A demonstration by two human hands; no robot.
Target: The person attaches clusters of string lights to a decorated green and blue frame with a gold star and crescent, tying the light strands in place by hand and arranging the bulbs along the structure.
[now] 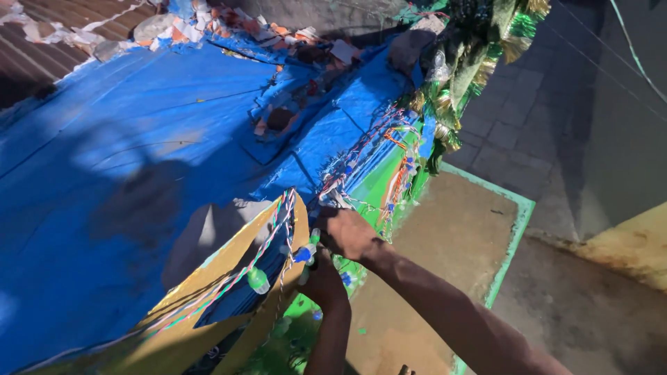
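Right hand (345,232) fisted on light string (278,229) w/ bulbs; left hand (321,281) mostly hidden, grip unclear.

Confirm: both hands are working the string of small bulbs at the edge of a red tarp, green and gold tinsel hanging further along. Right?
Not quite: the tarp is blue, not red, as the head view shows. The rest holds: the right hand and the left hand are at the string of small bulbs along the tarp's edge, and green and gold tinsel hangs further along.
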